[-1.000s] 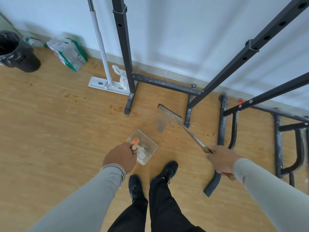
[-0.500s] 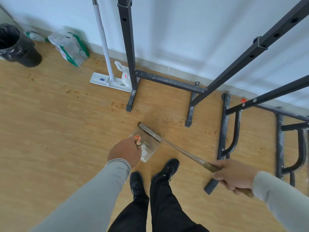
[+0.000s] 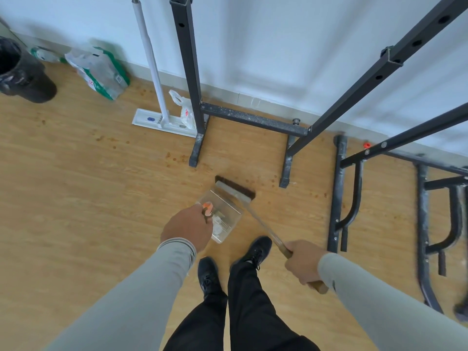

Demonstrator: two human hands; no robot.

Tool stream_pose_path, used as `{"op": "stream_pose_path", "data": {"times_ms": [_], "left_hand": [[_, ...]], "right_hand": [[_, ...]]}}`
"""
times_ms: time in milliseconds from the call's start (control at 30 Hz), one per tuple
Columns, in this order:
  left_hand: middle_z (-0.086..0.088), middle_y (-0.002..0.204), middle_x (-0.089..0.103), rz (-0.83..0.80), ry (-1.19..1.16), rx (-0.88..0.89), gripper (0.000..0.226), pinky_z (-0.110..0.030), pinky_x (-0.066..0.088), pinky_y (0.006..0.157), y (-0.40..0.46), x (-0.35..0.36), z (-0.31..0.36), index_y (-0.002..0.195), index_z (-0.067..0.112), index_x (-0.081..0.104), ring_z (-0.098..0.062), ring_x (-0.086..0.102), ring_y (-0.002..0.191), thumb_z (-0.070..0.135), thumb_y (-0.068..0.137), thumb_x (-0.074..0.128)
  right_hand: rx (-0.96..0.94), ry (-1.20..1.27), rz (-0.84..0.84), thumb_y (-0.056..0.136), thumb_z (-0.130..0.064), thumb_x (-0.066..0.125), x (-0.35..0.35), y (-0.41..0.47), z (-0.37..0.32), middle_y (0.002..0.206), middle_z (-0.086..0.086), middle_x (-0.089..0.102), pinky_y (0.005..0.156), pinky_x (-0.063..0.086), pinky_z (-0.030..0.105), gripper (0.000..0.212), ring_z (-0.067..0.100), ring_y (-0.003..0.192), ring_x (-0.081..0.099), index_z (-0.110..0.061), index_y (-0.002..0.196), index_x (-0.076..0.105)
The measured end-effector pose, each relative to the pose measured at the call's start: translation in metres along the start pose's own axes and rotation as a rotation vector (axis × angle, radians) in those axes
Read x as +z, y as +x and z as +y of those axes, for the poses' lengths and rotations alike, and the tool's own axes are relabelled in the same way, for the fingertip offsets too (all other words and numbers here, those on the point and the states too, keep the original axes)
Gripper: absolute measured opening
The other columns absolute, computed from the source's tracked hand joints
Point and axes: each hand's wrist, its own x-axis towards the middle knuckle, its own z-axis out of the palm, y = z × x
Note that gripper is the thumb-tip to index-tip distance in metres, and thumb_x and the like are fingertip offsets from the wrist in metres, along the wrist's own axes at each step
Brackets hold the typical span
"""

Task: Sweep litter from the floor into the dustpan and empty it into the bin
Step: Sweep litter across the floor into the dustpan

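Clear dustpan (image 3: 222, 214) sits just beyond the left hand (image 3: 187, 228), whose fingers clench its handle. Right hand (image 3: 304, 264) grips the brush (image 3: 234, 186), bristles touching the pan's lip.

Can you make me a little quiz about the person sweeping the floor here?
1. True or false: the left hand holds the clear dustpan.
2. Where is the brush head? A) at the dustpan's mouth B) inside the black bin C) leaning on the wall
3. Fill in: the right hand grips the brush's ____.

Key:
1. True. The dustpan sits low by the floor, in front of the black shoes.
2. A. The bin stands far off in the left corner.
3. Handle. It is wooden, and its end sticks out behind the hand.
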Motion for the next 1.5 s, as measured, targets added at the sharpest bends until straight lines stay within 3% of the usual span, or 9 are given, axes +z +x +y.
{"op": "stream_pose_path", "data": {"times_ms": [100,267,367,567,800,900,1133,1367,1500], "left_hand": [[0.01,0.075,0.055,-0.004,-0.008,0.003,0.017,-0.033,0.047,0.068,0.002,0.0,0.001,0.098,0.023,0.057,-0.021,0.058,0.075,0.039,0.099,0.051],[0.009,0.079,0.052,-0.002,-0.037,0.001,0.031,-0.031,0.044,0.068,-0.001,0.001,-0.002,0.126,0.025,0.061,-0.021,0.057,0.078,0.039,0.1,0.052],[0.011,0.075,0.052,-0.002,-0.03,-0.005,0.025,-0.032,0.046,0.067,-0.001,0.002,-0.002,0.116,0.025,0.061,-0.021,0.059,0.077,0.04,0.099,0.052],[0.009,0.075,0.057,0.012,-0.013,-0.005,0.016,-0.032,0.046,0.064,-0.001,0.002,-0.003,0.089,0.027,0.051,-0.019,0.058,0.071,0.041,0.098,0.054],[0.008,0.076,0.058,0.011,-0.016,-0.002,0.016,-0.033,0.047,0.065,0.001,0.001,-0.003,0.089,0.027,0.053,-0.019,0.059,0.073,0.041,0.097,0.054],[0.009,0.075,0.058,0.008,-0.018,-0.008,0.017,-0.033,0.048,0.065,0.001,0.001,-0.003,0.087,0.027,0.051,-0.017,0.059,0.071,0.041,0.097,0.053],[0.013,0.074,0.055,0.015,-0.033,-0.002,0.015,-0.031,0.043,0.062,-0.003,0.002,-0.004,0.101,0.027,0.056,-0.018,0.058,0.071,0.04,0.098,0.052],[0.008,0.081,0.063,-0.006,-0.035,-0.018,0.014,-0.034,0.053,0.069,-0.002,0.003,-0.003,0.097,0.028,0.058,-0.018,0.062,0.075,0.041,0.097,0.053],[0.008,0.08,0.062,0.007,-0.026,-0.012,0.013,-0.033,0.049,0.066,0.0,0.002,-0.003,0.098,0.028,0.059,-0.018,0.061,0.073,0.04,0.097,0.053]], "right_hand": [[-0.028,0.197,-0.078,0.098,-0.01,0.051,-0.021,-0.034,0.024,0.07,0.007,0.056,0.045,0.043,0.026,0.041,0.014,0.047,0.047,-0.029,0.134,0.054],[-0.06,0.443,-0.008,0.101,-0.011,0.056,-0.065,-0.075,0.058,0.066,0.008,0.05,0.045,0.035,0.029,0.039,0.015,0.046,0.037,-0.04,0.127,0.057],[-0.081,0.366,0.108,0.1,-0.013,0.054,-0.074,-0.064,0.048,0.064,0.009,0.054,0.047,0.042,0.029,0.037,0.018,0.048,0.043,-0.042,0.123,0.057],[-0.009,0.011,0.229,0.098,-0.011,0.044,-0.048,0.006,-0.012,0.077,0.007,0.059,0.043,0.043,0.024,0.036,0.021,0.052,0.05,-0.025,0.131,0.049],[0.038,-0.269,0.019,0.092,-0.006,0.045,-0.026,-0.018,0.012,0.087,0.005,0.067,0.05,0.047,0.026,0.034,0.02,0.06,0.056,-0.024,0.12,0.056],[0.001,-0.043,-0.022,0.096,-0.014,0.05,-0.063,-0.055,0.036,0.068,0.004,0.059,0.046,0.042,0.026,0.043,0.016,0.049,0.048,-0.036,0.133,0.055],[-0.053,0.236,0.079,0.1,-0.013,0.055,-0.109,-0.083,0.055,0.065,0.009,0.054,0.045,0.037,0.028,0.035,0.016,0.045,0.04,-0.043,0.118,0.058],[0.039,-0.067,0.248,0.094,-0.013,0.046,-0.053,0.016,0.006,0.086,0.004,0.063,0.052,0.05,0.027,0.032,0.021,0.062,0.058,-0.02,0.124,0.053],[0.006,-0.205,0.127,0.095,-0.007,0.045,-0.001,0.019,-0.01,0.082,0.003,0.055,0.06,0.046,0.029,0.039,0.019,0.07,0.054,-0.008,0.134,0.052]]}}
